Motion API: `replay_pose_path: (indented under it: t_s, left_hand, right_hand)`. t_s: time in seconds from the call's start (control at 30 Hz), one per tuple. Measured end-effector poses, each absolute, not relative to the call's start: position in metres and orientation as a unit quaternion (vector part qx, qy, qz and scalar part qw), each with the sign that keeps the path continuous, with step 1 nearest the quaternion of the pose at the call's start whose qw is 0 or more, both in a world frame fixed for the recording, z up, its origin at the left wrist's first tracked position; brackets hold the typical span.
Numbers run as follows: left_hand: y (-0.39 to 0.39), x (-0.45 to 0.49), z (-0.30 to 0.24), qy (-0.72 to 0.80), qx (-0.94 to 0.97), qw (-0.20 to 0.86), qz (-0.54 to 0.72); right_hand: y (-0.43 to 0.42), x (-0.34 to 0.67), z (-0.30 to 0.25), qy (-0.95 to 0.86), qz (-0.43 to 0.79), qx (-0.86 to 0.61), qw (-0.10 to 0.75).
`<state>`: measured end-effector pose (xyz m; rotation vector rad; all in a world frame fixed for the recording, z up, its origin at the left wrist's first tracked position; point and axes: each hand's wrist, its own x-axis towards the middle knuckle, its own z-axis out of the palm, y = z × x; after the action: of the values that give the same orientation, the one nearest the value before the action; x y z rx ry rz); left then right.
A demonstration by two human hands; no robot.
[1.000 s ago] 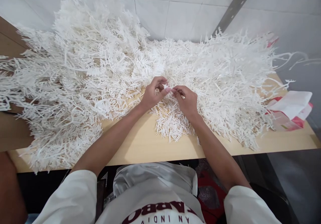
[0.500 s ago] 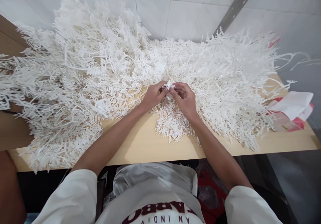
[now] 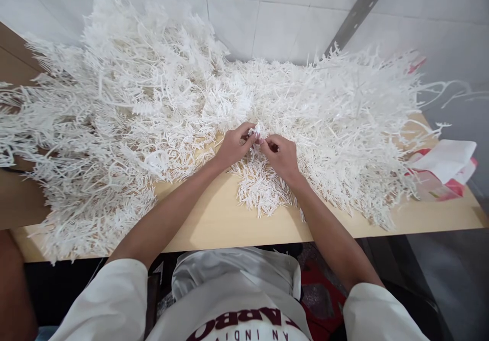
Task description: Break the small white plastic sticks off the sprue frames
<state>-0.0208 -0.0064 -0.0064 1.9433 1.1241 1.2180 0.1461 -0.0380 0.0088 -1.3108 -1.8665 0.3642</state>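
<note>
A big heap of white plastic branched pieces covers most of the pale wooden table. My left hand and my right hand meet at the middle of the table, both pinched on one small white spiky plastic piece held between their fingertips. Just below my hands lies a smaller pile of short white plastic sticks.
A red and white plastic bag lies at the table's right end. A white tiled wall stands behind the heap. Another person's arm shows at the bottom left. A grey bag hangs below the table edge at my lap.
The hands have shifted slightly and turned the small piece; its spiky end now sticks up between the fingertips. The heap has not moved.
</note>
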Motion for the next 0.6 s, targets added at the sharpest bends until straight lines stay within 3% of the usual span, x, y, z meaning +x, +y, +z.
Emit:
replay_pose_path:
  t_s: [0.27,0.5,0.6]
  left_hand:
    - [-0.012,-0.021,-0.001,0.403,0.764,0.263,0.43]
    - [-0.003,-0.024,-0.004,0.445,0.664,0.354,0.485]
    - [-0.003,-0.024,-0.004,0.412,0.71,0.357,0.446]
  right_hand:
    - [-0.045,0.144,0.01,-0.799,0.054,-0.457,0.388]
    - [-0.07,0.127,0.017,-0.89,0.053,-0.263,0.369]
    - [-0.068,0.128,0.018,-0.857,0.014,-0.317,0.406]
